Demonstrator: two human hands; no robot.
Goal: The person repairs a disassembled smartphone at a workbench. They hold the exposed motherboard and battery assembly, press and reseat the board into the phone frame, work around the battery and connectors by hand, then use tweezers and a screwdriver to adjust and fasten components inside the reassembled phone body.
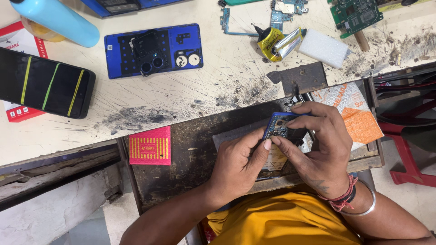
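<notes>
An opened blue phone [278, 127] with its back cover off lies tilted between both hands over a dark pull-out tray [190, 149]. My left hand [238, 165] grips its lower end, the thumb pressed against the phone's side. My right hand [320, 147] curls over its upper end, fingertips on the exposed circuit area near the camera. The phone's lower half and battery are partly hidden by my fingers.
On the scratched bench lie a blue phone back cover [153, 50], a black phone with coloured bands [44, 87], a light blue bottle [59, 19], a yellow tape roll [269, 43], a white foam block [323, 47], green circuit boards [355, 14], a red packet [150, 146]. A red stool [408, 145] stands at right.
</notes>
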